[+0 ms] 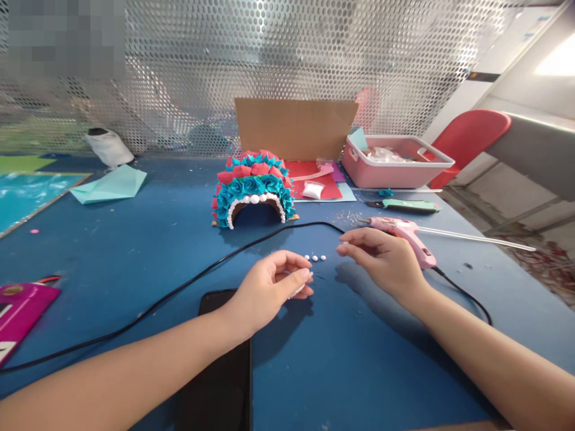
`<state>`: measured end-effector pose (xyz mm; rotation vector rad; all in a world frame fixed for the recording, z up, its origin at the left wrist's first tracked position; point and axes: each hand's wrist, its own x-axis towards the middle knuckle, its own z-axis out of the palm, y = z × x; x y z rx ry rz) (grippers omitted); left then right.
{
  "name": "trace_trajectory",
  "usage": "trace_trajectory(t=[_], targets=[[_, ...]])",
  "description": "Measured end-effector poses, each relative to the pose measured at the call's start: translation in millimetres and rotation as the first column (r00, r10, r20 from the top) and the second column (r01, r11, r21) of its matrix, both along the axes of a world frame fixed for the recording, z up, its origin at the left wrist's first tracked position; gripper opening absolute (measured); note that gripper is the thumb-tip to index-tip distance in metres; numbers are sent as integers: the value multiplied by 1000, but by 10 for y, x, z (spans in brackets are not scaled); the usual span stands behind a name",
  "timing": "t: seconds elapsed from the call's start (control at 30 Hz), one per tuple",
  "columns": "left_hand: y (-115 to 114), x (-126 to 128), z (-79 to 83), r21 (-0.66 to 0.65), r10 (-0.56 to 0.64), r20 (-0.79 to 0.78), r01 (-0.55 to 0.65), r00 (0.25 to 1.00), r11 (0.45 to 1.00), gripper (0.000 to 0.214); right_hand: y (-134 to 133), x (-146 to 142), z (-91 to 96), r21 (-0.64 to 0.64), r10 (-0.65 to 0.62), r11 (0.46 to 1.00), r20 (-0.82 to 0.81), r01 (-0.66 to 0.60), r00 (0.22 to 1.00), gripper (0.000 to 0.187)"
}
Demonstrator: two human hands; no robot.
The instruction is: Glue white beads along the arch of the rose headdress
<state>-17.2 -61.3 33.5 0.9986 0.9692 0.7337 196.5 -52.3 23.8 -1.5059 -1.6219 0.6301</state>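
Observation:
My left hand (274,287) hovers over the blue table (135,239) with its fingers curled and pinched together; something small and white shows at the fingertips, too small to name. My right hand (381,257) is just right of it, fingers drawn into a pinch that points left. Three small white beads (315,258) lie in a row on the table between the two hands. Behind them stands an arched craft piece (252,187) covered in teal and red paper flowers, edged with white beads. A pink glue gun (404,230) lies just behind my right hand.
A black cord (179,290) crosses the table to the glue gun. A black phone (215,383) lies under my left forearm. A pink tray (395,164), cardboard sheet (294,126), green cutter (411,206), teal paper (110,184) and magenta packet (20,311) are around. Perforated metal screen behind.

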Motion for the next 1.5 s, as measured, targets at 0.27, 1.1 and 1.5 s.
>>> trace_trajectory(t=[0.27, 1.1, 1.5], targets=[[16, -1, 8, -1, 1, -8, -1, 1000, 1000, 16, 15, -5, 4, 33, 21, 999, 70, -24, 997, 20], [-1, -17, 7, 18, 26, -18, -25, 1000, 1000, 16, 52, 46, -22, 6, 140, 989, 324, -150, 936, 20], [30, -29, 7, -31, 153, 46, -152, 987, 988, 15, 57, 35, -60, -81, 172, 985, 350, -153, 921, 16]])
